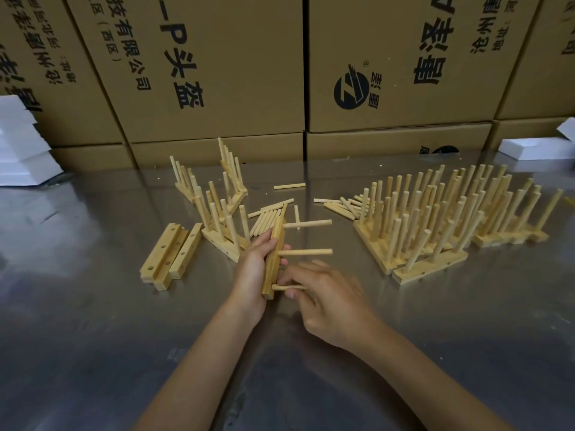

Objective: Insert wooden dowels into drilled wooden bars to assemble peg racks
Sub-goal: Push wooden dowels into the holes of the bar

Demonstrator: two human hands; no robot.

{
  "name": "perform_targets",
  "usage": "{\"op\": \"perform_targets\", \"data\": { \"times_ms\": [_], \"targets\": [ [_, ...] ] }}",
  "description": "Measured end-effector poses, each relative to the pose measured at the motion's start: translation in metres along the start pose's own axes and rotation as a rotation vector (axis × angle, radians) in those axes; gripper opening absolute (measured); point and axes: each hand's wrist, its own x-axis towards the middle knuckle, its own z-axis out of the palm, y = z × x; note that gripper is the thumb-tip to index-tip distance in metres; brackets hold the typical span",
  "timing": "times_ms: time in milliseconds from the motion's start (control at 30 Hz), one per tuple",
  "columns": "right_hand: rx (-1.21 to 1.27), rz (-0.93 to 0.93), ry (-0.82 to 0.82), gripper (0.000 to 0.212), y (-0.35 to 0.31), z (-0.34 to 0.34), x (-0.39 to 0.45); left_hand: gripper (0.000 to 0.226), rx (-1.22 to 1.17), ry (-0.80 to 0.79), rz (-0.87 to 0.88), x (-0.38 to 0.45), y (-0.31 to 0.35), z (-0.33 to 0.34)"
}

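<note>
Left hand (pixel 253 269) grips a drilled wooden bar (pixel 273 259), fingers curled round it, bar held on edge just above the steel counter (pixel 404 353), long axis running away from the person. Three dowels stick out of its right face, roughly level: top dowel (pixel 308 223), middle dowel (pixel 306 252), bottom dowel (pixel 287 287) near the bar's near end.

Right hand (pixel 329 301) is motion-blurred; fingers pinch the bottom dowel, whose tip sits at or in the bar. Can't tell how deep it's seated.

Elsewhere on the counter:
- Loose dowels (pixel 269 217) in a small pile just beyond the held bar; a second loose heap (pixel 342 205) further right; one stray dowel (pixel 289 186) lying alone behind them.
- Empty drilled bars (pixel 169 256) lie flat to the left, side by side, holes visible.
- Finished racks, left group (pixel 217 213), pegs up, some tilted and leaning on each other, just beyond the left hand.
- Finished racks, right group (pixel 451 219), many rows of upright pegs, packed close, well to the right.

Behind: wall of cardboard boxes (pixel 217 73) with black printed lettering. White foam pieces (pixel 21 144) at far left, a white box (pixel 535 149) at far right.
</note>
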Motion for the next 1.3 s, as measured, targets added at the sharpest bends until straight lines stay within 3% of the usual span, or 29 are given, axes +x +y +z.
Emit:
{"op": "perform_targets", "data": {
  "times_ms": [267,733,900,1033,1233,1300],
  "targets": [
    [-0.02,-0.033,-0.014,0.013,-0.001,-0.005,0.001,0.036,0.04,0.036,0.045,-0.006,-0.004,0.01],
    [0.633,0.407,-0.174,0.009,0.006,-0.009,0.007,0.03,0.169,-0.023,0.131,-0.016,-0.009,0.017],
    [0.896,0.563,-0.15,0.006,0.001,-0.007,0.007,0.03,0.204,-0.027,0.147,-0.014,-0.001,0.011],
    [1.104,0.624,-0.161,0.022,0.001,-0.015,0.009,0.036,0.054,-0.019,0.109,-0.009,0.006,0.006],
    [0.768,0.468,-0.04,0.006,0.003,-0.015,0.01,0.035,-0.044,0.034,0.072,-0.012,0.004,0.006],
    [0.775,0.454,-0.025,0.007,0.005,-0.015,0.011,0.034,-0.067,0.049,0.06,-0.011,0.003,0.006]
  ]
}}
